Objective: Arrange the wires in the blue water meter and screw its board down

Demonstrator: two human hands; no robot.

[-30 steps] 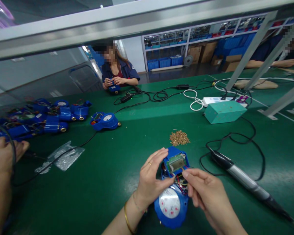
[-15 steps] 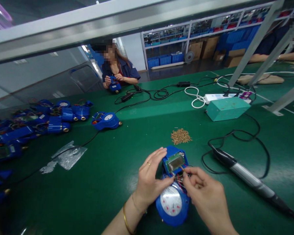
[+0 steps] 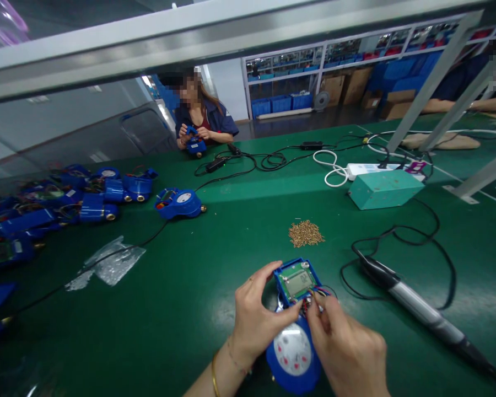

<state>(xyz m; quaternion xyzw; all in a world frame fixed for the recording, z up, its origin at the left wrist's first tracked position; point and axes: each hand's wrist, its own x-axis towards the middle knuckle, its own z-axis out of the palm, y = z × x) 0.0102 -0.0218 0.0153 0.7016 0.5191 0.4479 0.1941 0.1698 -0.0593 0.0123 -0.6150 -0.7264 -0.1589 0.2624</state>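
Note:
A blue water meter (image 3: 294, 353) with a round white dial stands in front of me, its upper box uncovered. Inside the box are a green circuit board and a small display (image 3: 301, 282) showing digits. My left hand (image 3: 258, 314) grips the box from the left, fingers at its far corner and thumb at its near edge. Thin coloured wires (image 3: 323, 290) come out between box and dial. My right hand (image 3: 341, 336) is closed in a pinch on these wires at the board's lower right edge; its fingertips partly hide them.
Small brass screws (image 3: 306, 234) lie piled beyond the meter. On the right are a corded electric screwdriver (image 3: 421, 306) and a teal block (image 3: 386, 189) by a power strip. More blue meters (image 3: 95, 207) crowd the left, near a plastic bag (image 3: 118, 262). A co-worker (image 3: 206, 118) sits opposite.
The meter has tilted, so the display faces me more and its digits now show. My right fingers have moved down slightly onto the wires. My left hand keeps its grip.

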